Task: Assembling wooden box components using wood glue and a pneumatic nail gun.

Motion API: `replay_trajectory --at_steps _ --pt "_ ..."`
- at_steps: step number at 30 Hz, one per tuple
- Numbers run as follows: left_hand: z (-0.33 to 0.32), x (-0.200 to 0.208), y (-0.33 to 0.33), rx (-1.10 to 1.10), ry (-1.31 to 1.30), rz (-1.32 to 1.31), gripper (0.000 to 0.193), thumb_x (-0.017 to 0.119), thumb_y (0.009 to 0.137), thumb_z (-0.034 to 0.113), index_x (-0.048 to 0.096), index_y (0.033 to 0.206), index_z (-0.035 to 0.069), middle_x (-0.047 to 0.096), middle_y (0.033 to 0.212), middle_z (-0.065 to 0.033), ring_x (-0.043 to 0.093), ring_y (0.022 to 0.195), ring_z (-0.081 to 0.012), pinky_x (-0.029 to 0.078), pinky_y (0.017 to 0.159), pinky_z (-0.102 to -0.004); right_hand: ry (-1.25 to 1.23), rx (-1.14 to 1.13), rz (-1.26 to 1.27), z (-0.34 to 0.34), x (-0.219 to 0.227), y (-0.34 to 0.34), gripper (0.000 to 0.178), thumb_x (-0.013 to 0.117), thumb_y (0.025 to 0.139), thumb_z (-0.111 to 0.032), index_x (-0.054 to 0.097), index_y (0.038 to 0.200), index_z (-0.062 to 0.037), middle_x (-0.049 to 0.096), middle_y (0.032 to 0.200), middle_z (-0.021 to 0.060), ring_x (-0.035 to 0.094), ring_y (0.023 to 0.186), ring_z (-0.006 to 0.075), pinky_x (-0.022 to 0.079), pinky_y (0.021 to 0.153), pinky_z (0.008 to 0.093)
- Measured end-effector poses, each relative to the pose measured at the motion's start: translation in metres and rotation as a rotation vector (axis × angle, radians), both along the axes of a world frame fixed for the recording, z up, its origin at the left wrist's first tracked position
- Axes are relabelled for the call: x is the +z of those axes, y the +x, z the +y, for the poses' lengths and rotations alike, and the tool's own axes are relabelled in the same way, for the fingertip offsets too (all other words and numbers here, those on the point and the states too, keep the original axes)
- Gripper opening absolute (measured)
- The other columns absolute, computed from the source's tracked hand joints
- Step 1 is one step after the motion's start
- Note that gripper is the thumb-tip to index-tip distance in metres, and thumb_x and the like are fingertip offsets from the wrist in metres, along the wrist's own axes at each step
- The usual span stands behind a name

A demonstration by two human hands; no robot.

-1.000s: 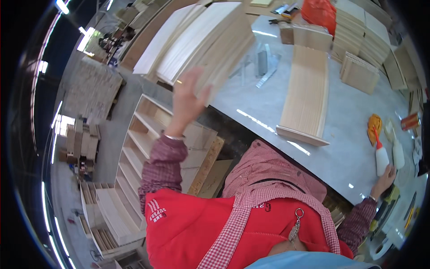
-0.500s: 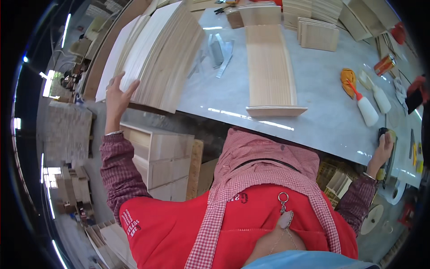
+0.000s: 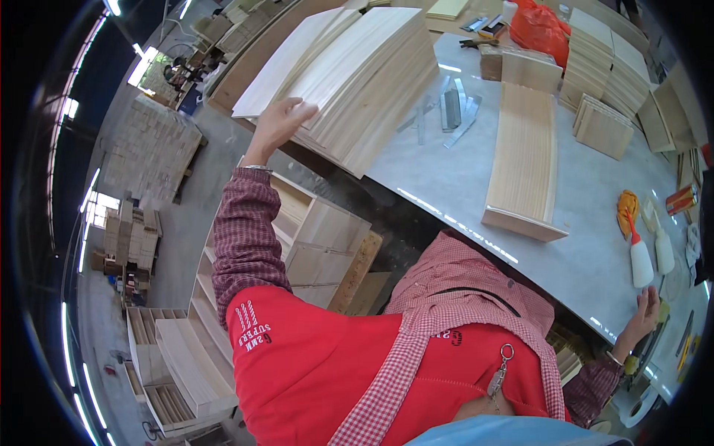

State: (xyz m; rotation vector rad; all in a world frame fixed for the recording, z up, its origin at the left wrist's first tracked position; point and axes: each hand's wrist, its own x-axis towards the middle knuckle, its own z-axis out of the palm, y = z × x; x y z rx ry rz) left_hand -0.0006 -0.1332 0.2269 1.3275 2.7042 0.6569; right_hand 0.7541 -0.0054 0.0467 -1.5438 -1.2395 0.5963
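My left hand is at the near end of a leaning stack of pale wooden boards, fingers and thumb closed at the edge of a board. How far the fingers reach between the boards is hidden. Over by the table's right side, my right hand is raised with loosely bent fingers and nothing visible in it. It is nearest a white squeeze bottle with a red nozzle. Ahead of me lies a long wooden panel, with an upright crosspiece at its near end and a block at its far end.
Metal strips lie between stack and panel. Small boards, a red plastic bag, an orange cloth and a drinks can share the grey table. Wooden cabinets stand on the floor at left.
The view has swung left, so the table's things sit further right. My left hand's spread fingers have drawn together at the board edge. My right hand has come away from a dark object.
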Motion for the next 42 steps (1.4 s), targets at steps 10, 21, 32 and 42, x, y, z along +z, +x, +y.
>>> replay_trajectory --at_steps 10,21,32,42 --pt "-0.025 -0.012 -0.094 0.064 -0.214 0.912 0.05 0.059 0.083 0.044 0.061 0.11 0.003 0.066 0.091 -0.0174 0.062 0.081 -0.0344 0.05 0.075 -0.0369 -0.037 0.098 -0.024 0.007 0.023 -0.053 0.03 0.053 0.093 -0.016 0.057 0.118 -0.0004 0.061 0.112 0.0078 0.058 0.096 0.0155 0.046 0.085 0.027" --pt "-0.041 0.084 -0.029 0.22 0.78 0.121 0.028 0.054 0.092 0.018 0.056 0.105 -0.006 0.061 0.091 -0.0101 0.059 0.072 -0.0212 0.05 0.064 -0.0303 0.011 0.315 -0.038 0.02 0.05 -0.091 0.026 0.052 0.095 -0.016 0.058 0.117 -0.0025 0.062 0.107 0.0063 0.057 0.088 0.0137 0.046 0.079 0.0252" --pt "0.0 -0.026 0.184 -0.112 1.036 -1.194 0.026 0.05 0.091 0.007 0.05 0.108 -0.013 0.057 0.105 -0.0179 0.057 0.091 -0.0187 0.048 0.085 -0.028 -0.007 0.959 0.241 0.022 0.113 -0.262 0.025 0.054 0.091 -0.01 0.056 0.115 -0.0011 0.061 0.104 0.0075 0.058 0.083 0.0128 0.048 0.071 0.0223" --pt "0.036 -0.114 0.275 -0.262 0.754 -1.45 0.033 0.054 0.093 0.01 0.048 0.121 -0.007 0.057 0.11 -0.019 0.058 0.096 -0.0192 0.046 0.089 -0.0274 -0.21 0.886 0.506 0.031 0.094 -0.282 0.029 0.058 0.088 -0.009 0.055 0.113 0.0049 0.061 0.095 0.008 0.057 0.084 0.0119 0.047 0.072 0.0224"
